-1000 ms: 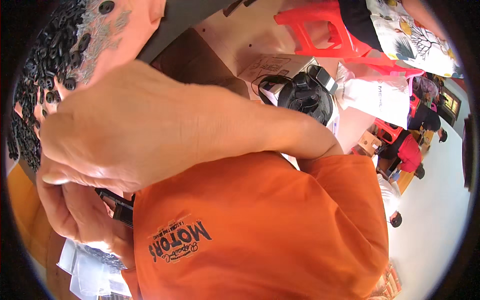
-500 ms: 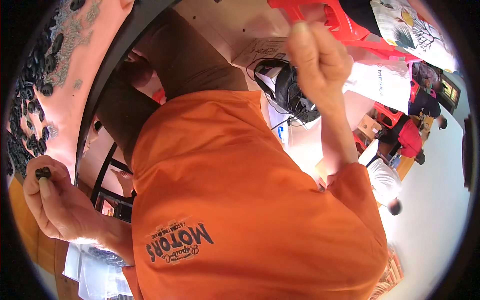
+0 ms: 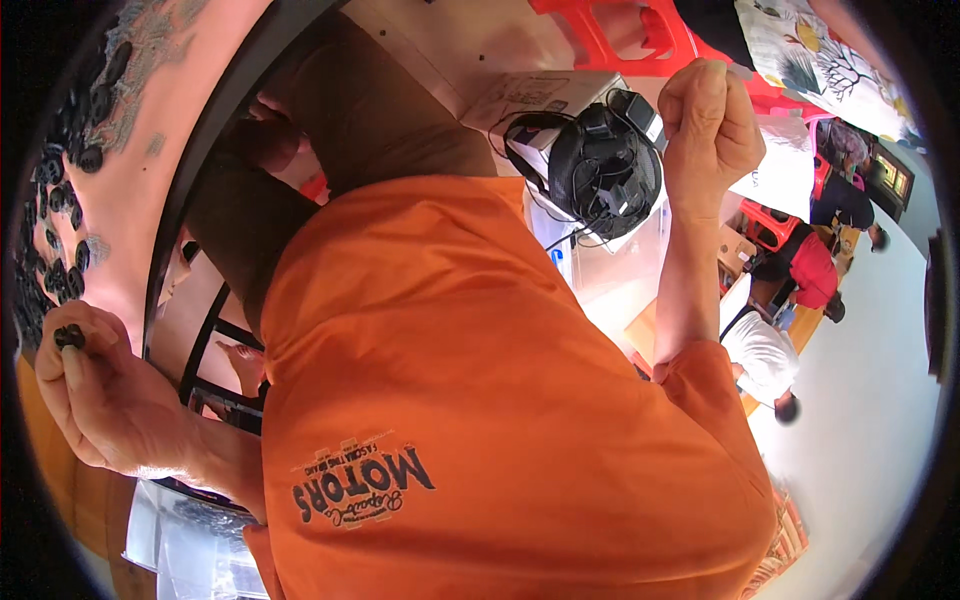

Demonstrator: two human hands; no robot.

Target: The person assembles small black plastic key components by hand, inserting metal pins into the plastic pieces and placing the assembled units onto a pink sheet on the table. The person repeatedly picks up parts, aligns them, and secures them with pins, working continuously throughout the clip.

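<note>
At the left, my left hand (image 3: 115, 390) pinches a small black part (image 3: 70, 336) between thumb and fingertips. My right hand (image 3: 710, 135) is raised at the upper right with its fingers curled in and the thumb pressed on them; anything inside is hidden. Beside the left hand, a pink tabletop (image 3: 190, 100) carries many loose black parts (image 3: 65, 200), similar in colour to the held one. Small grey pieces (image 3: 140, 60) lie scattered among them.
A black bundle of straps and cables (image 3: 605, 170) rests by a cardboard box (image 3: 530, 95) below the right hand. Red plastic stools (image 3: 620, 35) stand behind. Clear plastic bags (image 3: 190, 550) sit at lower left. Several people, one in a red top (image 3: 815, 270), are at tables far right.
My right hand has moved to the right and slightly down, uncovering more of the black bundle. My left hand has shifted a little left, still pinching the black part.
</note>
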